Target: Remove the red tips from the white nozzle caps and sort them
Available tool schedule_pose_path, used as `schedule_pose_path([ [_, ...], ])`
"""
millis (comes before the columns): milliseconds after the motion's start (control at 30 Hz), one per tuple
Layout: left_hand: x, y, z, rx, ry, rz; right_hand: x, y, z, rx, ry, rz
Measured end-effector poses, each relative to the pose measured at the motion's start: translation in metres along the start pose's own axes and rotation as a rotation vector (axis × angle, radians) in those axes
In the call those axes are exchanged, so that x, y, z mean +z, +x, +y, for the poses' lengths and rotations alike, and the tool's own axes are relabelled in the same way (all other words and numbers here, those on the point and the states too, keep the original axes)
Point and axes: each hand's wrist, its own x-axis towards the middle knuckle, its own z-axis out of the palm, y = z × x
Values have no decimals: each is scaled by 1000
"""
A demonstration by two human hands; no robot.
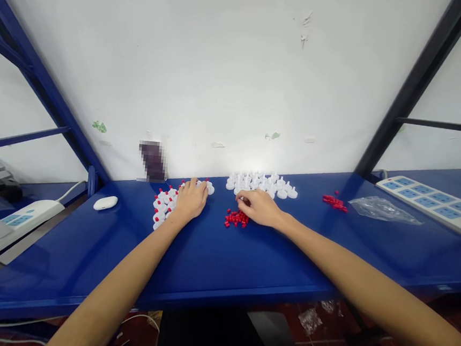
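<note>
My left hand [191, 199] rests over a group of white nozzle caps with red tips [163, 202], fingers curled down among them. Its fingertips are hidden, so what they grip cannot be made out. My right hand [262, 207] is bent over a loose pile of small red caps [235, 218], thumb and forefinger drawn together at the pile's far edge. Anything in that pinch is too small to see. Behind the right hand stand many white nozzle caps [272, 184] with bare upright tips, partly covered by it.
More small red caps [335, 202] lie at the right, beside a clear plastic bag [384, 209]. A white oval case [105, 203] sits at the left of the blue table [214, 263]. A blurred-out dark object [153, 161] leans on the wall. Power strips [433, 204] flank both sides.
</note>
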Motion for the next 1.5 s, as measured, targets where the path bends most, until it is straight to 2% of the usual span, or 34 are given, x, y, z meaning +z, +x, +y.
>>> schedule_pose_path([
  [233,-6,-2,-4,-4,-70,115,-1,-1,-1,13,11,-25],
  [500,-9,-5,-6,8,-200,179,2,0,-1,7,26,-19],
  [633,-21,-10,-2,122,-423,345,-2,-4,-1,-40,114,82],
  [700,-27,-16,8,191,-519,434,-6,-7,-3,-113,181,160],
  [767,-29,-22,21,297,-567,466,-10,-10,-6,-209,201,172],
  [833,-28,-26,35,416,-565,454,-13,-11,-10,-270,165,126],
  [933,-24,-29,46,508,-547,423,-12,-11,-14,-254,127,37],
  [1033,-25,-30,47,505,-566,404,-9,-10,-14,-199,110,-15],
  [1133,-29,-30,43,489,-604,373,-7,-10,-15,-154,103,3],
  [1233,-33,-30,40,499,-571,310,-5,-9,-16,-126,198,1],
  [1400,-32,-29,41,627,-409,247,1,-7,-13,-96,367,-64],
  [1500,-31,-32,46,613,-476,255,2,-6,-11,-92,415,-55],
])
